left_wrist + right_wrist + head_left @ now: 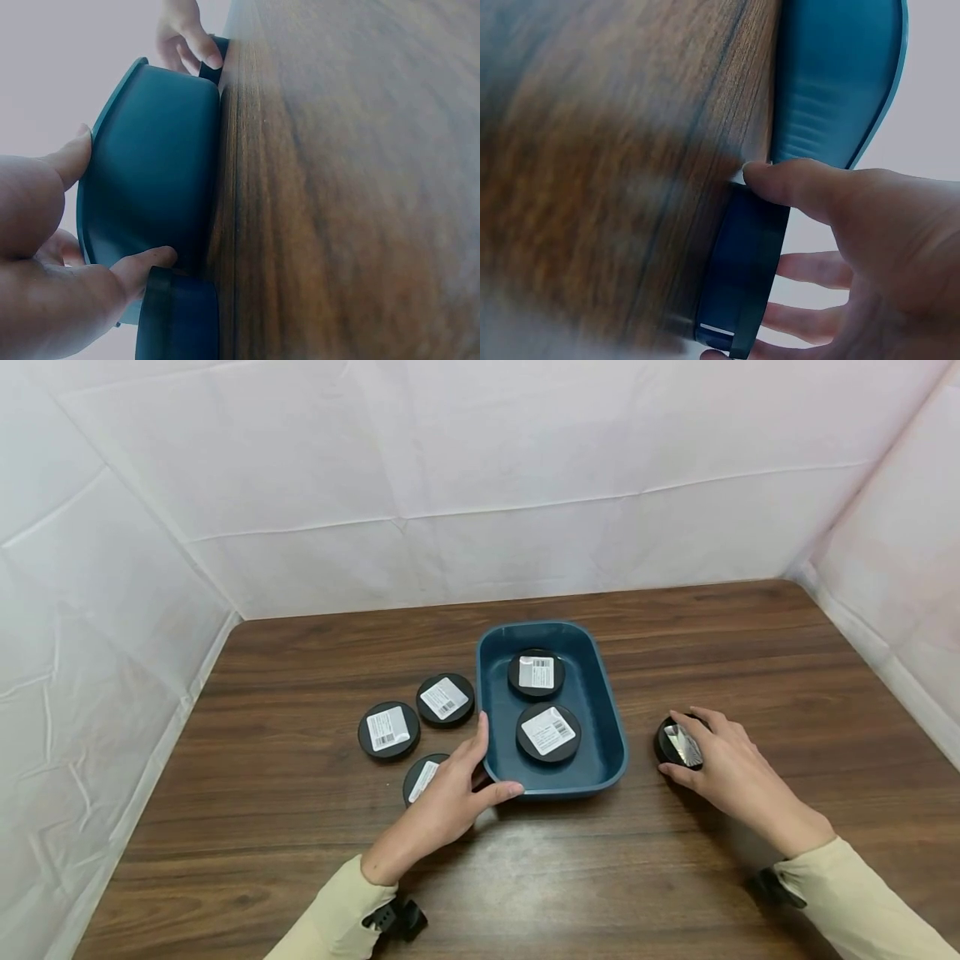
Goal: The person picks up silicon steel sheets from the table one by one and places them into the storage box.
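Observation:
Near the middle of the table stands a dark blue plastic tray (611,727), with two flat round black containers inside: one farther back (536,674), one closer (548,732). My left hand (446,797) holds the tray's near left corner, thumb along the near rim and fingers along the left wall. To the tray's right, my right hand (735,772) grips another flat round black container (746,262) by its sides, thumb on the near edge and fingers on the far one. That container sits on or close over the table, its shiny label (682,746) facing up.
Left of the tray lie more black containers with white barcode labels: one (446,700) beside the tray wall, one (388,731) farther left, and one (420,777) partly hidden by my left hand. White sheeting (450,485) hangs behind the wooden table (300,827).

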A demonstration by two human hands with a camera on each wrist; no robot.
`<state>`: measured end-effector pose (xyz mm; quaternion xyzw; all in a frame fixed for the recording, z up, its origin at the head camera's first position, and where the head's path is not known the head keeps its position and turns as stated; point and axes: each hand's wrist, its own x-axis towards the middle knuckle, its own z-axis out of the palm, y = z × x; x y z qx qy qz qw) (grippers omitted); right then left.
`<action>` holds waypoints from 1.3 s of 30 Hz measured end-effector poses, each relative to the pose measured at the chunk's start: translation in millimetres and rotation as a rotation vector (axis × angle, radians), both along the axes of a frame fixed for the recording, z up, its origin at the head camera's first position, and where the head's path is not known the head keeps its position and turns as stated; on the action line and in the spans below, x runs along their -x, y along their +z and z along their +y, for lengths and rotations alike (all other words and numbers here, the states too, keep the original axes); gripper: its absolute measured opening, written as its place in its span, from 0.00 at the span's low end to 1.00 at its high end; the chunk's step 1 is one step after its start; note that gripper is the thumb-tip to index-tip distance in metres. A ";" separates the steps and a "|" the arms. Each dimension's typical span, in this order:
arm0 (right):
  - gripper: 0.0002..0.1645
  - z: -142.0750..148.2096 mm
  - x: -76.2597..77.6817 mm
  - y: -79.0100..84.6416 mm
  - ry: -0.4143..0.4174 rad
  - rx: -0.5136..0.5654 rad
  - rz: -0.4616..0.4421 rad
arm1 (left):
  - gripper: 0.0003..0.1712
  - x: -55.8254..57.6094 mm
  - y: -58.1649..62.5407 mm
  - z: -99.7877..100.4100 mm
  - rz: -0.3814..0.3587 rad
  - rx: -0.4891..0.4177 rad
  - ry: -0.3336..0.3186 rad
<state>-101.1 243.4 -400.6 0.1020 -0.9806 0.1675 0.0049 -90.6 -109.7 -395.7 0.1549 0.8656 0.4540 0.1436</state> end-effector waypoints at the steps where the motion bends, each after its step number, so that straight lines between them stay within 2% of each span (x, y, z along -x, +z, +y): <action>1: 0.44 -0.2 -0.1 -0.1 0.001 0.002 0.005 | 0.57 -0.2 -0.1 -0.1 0.001 0.000 0.001; 11: 0.44 -5.5 -1.0 -1.3 -0.032 0.019 -0.010 | 0.57 -0.3 0.1 0.2 -0.012 -0.006 -0.009; 20: 0.43 -7.8 -3.4 -2.2 -0.042 0.029 0.039 | 0.57 -0.5 1.2 0.2 0.000 -0.009 -0.001; 29: 0.43 -7.3 -4.1 -3.3 -0.057 0.022 0.026 | 0.57 0.0 1.4 0.4 -0.001 -0.005 -0.003; 39: 0.42 -10.1 -4.7 0.6 -0.062 0.035 0.071 | 0.57 -0.6 1.4 -0.2 -0.001 -0.002 0.002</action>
